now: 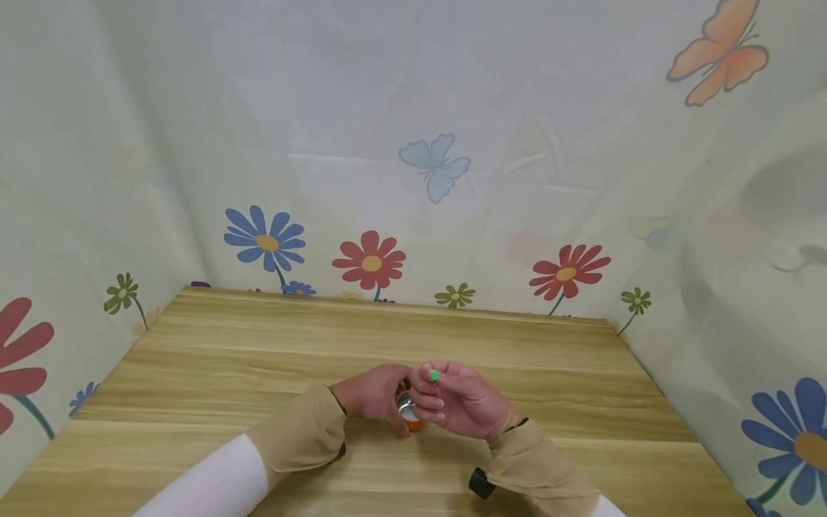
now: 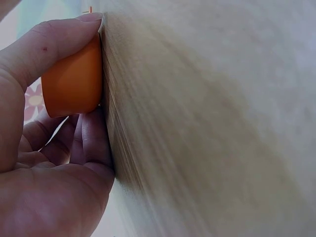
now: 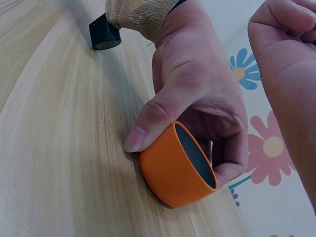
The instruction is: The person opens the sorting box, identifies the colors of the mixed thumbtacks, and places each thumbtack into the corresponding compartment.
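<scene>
My left hand (image 1: 375, 391) holds a short orange cup (image 1: 413, 425) on the wooden table, thumb on one side and curled fingers on the other. Its inside looks shiny in the head view and dark in the right wrist view, where the cup (image 3: 173, 170) stands upright. In the left wrist view the orange wall (image 2: 74, 81) shows between thumb and fingers. Just right of the cup and above it, my right hand (image 1: 468, 402) pinches a small bright green piece (image 1: 435, 375) between thumb and forefinger. Only the green end shows, so its kind is unclear.
The wooden table (image 1: 271, 359) spreads around both hands. A pale curtain (image 1: 362, 93) printed with flowers and butterflies stands behind it and along both sides. A black wrist device (image 1: 481, 483) hangs below the right sleeve.
</scene>
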The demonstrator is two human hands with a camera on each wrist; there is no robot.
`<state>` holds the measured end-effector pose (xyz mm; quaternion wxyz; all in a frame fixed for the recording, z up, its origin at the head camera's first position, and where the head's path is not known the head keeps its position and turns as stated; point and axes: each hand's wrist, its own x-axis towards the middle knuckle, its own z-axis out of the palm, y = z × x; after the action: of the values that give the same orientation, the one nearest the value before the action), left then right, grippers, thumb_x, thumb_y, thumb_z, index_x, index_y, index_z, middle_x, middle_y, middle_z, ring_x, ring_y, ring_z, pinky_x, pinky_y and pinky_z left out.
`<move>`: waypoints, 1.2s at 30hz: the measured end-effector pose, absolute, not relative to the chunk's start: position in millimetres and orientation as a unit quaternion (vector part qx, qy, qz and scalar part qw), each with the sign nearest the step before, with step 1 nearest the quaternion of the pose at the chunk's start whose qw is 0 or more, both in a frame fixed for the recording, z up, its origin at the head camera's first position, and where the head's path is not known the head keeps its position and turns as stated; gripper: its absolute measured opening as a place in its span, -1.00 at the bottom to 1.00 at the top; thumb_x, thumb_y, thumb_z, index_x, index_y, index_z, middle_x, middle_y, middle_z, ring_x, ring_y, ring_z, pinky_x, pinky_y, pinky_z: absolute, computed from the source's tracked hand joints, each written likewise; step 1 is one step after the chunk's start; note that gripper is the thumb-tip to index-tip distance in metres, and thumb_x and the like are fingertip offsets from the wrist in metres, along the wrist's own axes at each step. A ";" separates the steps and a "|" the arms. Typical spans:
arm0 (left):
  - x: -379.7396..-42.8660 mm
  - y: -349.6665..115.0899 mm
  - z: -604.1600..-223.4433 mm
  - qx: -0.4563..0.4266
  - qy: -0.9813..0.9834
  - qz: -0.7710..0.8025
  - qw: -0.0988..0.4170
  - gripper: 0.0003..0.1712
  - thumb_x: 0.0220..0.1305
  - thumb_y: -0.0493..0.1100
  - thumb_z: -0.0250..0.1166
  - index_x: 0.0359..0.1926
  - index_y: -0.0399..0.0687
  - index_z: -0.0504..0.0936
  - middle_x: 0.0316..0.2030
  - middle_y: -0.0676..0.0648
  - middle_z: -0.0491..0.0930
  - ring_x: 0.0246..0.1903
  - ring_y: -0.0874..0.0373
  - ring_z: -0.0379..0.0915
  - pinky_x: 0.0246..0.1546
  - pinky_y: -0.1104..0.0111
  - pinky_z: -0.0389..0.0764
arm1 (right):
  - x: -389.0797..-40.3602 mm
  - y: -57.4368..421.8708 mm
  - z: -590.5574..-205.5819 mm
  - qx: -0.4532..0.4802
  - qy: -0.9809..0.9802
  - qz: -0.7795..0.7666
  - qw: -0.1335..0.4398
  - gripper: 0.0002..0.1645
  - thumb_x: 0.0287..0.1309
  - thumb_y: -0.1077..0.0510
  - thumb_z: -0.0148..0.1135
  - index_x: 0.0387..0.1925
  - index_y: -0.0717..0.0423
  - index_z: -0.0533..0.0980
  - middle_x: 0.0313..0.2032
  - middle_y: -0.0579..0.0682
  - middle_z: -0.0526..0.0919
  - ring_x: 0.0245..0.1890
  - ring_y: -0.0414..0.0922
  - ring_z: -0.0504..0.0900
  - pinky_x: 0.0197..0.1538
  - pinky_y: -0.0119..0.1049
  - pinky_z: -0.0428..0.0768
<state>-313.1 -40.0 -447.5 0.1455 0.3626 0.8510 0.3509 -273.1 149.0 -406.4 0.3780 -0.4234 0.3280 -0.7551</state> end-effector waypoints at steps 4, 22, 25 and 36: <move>-311.8 -40.2 -446.6 0.360 0.853 0.348 0.147 -0.28 -0.38 -0.15 0.65 -0.12 0.16 0.46 -0.24 0.25 0.46 -0.22 0.26 0.41 -0.14 0.45 0.41 | -272.9 148.9 -407.0 -0.424 0.330 -0.754 0.379 -0.77 0.47 0.17 -0.26 -0.18 0.06 0.38 -0.36 -0.09 0.18 -0.44 -0.21 0.19 -0.31 -0.37 0.18; -314.3 -40.6 -447.8 0.366 0.849 0.352 0.149 -0.27 -0.36 -0.16 0.64 -0.09 0.10 0.45 -0.26 0.22 0.47 -0.23 0.22 0.43 -0.20 0.45 0.44 | -269.5 148.1 -406.0 -0.363 0.457 -0.750 0.312 -0.74 0.44 0.35 -0.28 -0.26 0.18 0.38 -0.51 -0.04 0.16 -0.53 -0.15 0.13 -0.40 -0.30 0.15; -314.2 -40.4 -447.5 0.365 0.848 0.355 0.148 -0.26 -0.38 -0.17 0.64 -0.08 0.10 0.45 -0.25 0.22 0.47 -0.21 0.21 0.44 -0.18 0.44 0.43 | -268.2 147.2 -401.6 -0.362 0.495 -0.736 0.286 -0.74 0.43 0.37 -0.27 -0.24 0.21 0.40 -0.54 -0.03 0.15 -0.55 -0.14 0.12 -0.43 -0.28 0.13; -315.6 -40.9 -449.6 0.377 0.852 0.339 0.132 -0.26 -0.38 -0.13 0.63 -0.07 0.08 0.46 -0.25 0.23 0.47 -0.24 0.29 0.41 -0.19 0.46 0.43 | -270.8 149.9 -399.7 -0.338 0.736 -0.574 0.122 -0.84 0.37 0.16 0.04 -0.26 0.18 0.48 -0.53 -0.04 0.37 -0.57 -0.12 0.28 -0.50 -0.40 0.34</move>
<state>-315.6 -40.9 -449.6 0.1323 0.3768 0.8519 0.3388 -270.8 149.9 -399.7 0.1217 -0.3375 0.7363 -0.5738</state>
